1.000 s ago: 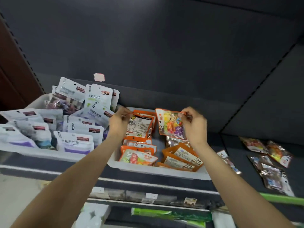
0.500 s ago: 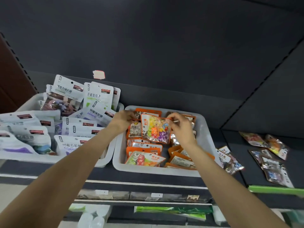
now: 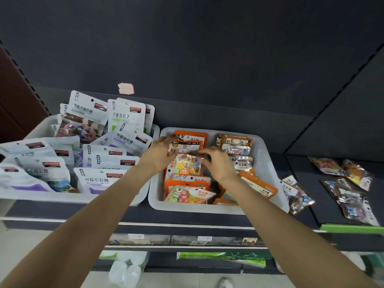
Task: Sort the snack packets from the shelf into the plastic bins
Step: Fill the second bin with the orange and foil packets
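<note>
Hands meet over the right-hand white bin on the dark shelf. The left hand grips the left edge of an orange packet that stands with its barcode side up, fingers curled on its top corner. The right hand has its fingers bent down onto a colourful packet just below; whether it pinches that packet or only presses it I cannot tell. Both packets sit in the bin's left row among other orange packets. The left bin holds white pouches. 2 clusters of loose packets lie on the shelf to the right, the nearer one just beside the bin.
</note>
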A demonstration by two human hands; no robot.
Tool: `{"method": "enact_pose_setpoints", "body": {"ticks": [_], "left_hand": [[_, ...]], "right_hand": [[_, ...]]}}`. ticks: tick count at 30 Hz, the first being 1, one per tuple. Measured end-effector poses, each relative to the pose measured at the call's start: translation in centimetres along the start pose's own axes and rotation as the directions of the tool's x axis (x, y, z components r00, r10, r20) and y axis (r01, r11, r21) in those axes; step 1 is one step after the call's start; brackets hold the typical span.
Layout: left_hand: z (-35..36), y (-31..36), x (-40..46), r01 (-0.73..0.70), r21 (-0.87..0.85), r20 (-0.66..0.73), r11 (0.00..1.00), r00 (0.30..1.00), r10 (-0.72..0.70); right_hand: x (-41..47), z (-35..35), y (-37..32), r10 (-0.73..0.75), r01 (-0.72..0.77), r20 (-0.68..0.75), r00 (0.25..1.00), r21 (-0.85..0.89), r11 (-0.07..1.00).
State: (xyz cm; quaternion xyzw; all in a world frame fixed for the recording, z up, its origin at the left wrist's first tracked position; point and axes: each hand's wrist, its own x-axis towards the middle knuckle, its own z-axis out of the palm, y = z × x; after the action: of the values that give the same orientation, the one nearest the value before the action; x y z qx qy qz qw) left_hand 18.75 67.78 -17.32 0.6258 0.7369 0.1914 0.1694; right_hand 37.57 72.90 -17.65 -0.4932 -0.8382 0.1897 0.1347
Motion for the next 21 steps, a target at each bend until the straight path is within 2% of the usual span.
{"method": "enact_pose_setpoints", "body": {"ticks": [4, 6, 9, 13, 17, 21], "left_hand": [[0.8, 1.9, -0.5, 0.029, 0.184, -0.098, 0.983, 0.995, -0.011], [1.2, 3.3, -0.7, 0.032, 0.224, -0.123, 0.974, 0.992, -0.004], [2.0, 6.3, -0.8, -0.005, 0.192, -0.11, 0.981, 0.994, 0.026], [3.9, 12.6, -0.7, -0.136, 0.151, -0.142, 0.979, 0.977, 0.158], [7.9, 20.6, -0.3, -0.287, 0.095, -0.17, 0.953, 0.939, 0.3], [13.8, 29.7, 1.1, -0.369, 0.029, -0.143, 0.929, 0.918, 0.369]], "right_hand": [[-1.0, -2.7, 1.7, 0.002, 0.0, -0.111, 0.994, 0.016, 1.0], [-1.7, -4.0, 3.0, 0.02, -0.015, -0.161, 0.987, 0.027, 1.0], [-2.9, -5.7, 5.3, 0.042, -0.023, -0.243, 0.969, 0.083, 0.996], [-5.5, -8.2, 9.7, 0.086, -0.066, -0.281, 0.956, 0.077, 0.995], [-9.0, -10.8, 16.6, 0.171, -0.138, -0.304, 0.937, 0.128, 0.982], [-12.1, -14.0, 25.5, 0.271, -0.248, -0.299, 0.915, 0.114, 0.962]]}}
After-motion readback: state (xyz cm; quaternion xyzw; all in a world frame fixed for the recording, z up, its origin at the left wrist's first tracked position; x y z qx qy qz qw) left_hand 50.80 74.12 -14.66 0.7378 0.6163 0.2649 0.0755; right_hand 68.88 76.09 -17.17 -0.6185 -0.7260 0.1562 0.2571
